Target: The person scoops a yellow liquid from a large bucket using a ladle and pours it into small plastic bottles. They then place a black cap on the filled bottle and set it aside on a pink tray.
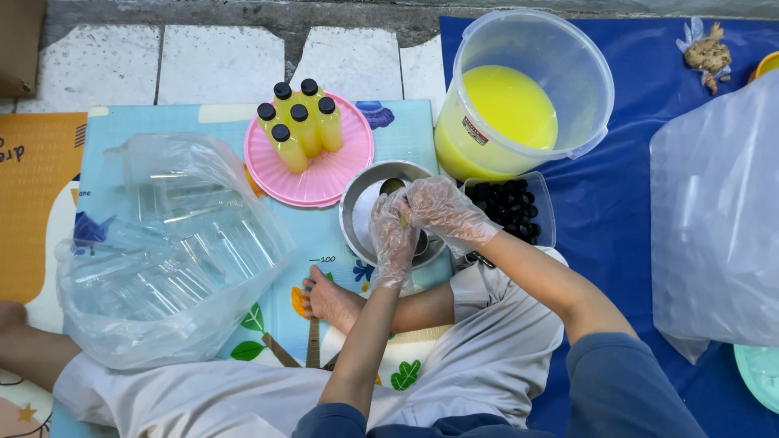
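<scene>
1. Both hands wear thin, crinkly plastic gloves and meet over the round metal bowl (357,199).
2. Left hand (392,235) and right hand (438,209) pinch a small thing between them, maybe a little bottle; it is hard to see.
3. Behind the bowl stands a big clear bucket (568,65) of yellow juice.
4. Left of the bowl, a pink plate (341,174) holds full bottles (299,126) with black caps.
5. Further left lies a soft clear bag of empty bottles (162,251).
6. Right of the bowl sits a clear tub of black caps (513,204).
</scene>
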